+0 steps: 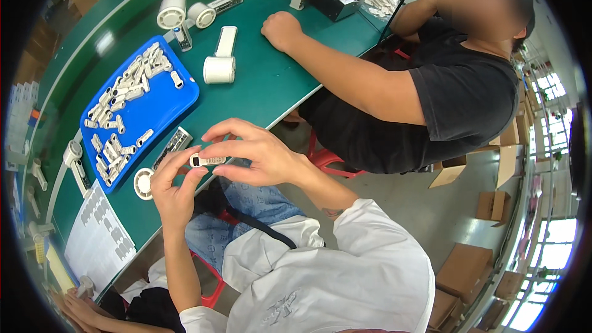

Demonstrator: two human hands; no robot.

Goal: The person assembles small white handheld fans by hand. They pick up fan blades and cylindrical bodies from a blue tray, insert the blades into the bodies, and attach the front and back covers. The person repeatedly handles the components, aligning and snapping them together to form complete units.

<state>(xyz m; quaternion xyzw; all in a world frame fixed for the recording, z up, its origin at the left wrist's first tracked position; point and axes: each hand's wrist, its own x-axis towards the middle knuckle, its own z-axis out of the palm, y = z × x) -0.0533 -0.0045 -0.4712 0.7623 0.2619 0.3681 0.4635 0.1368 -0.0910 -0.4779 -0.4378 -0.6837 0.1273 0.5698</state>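
Between my two hands, over the near edge of the green table, is a small off-white oblong plastic part [211, 161] with a dark window at one end. My left hand [174, 179] pinches its dark end with thumb and fingertips. The fingers of my right hand [256, 153] close on its other end. Just beyond my left hand lies a small handheld fan; its round white head [143, 184] and its handle [174, 146] show in part. A blue tray [159, 108] past my hands holds many similar off-white parts [132, 83] in loose heaps.
More white handheld fans [219, 69] lie or stand across the green table [265, 86]. A sheet with grey stickers [102, 225] is at the left edge. A co-worker in black [382, 95] sits at the right, one forearm on the table. Another person's hands [80, 308] appear lower left.
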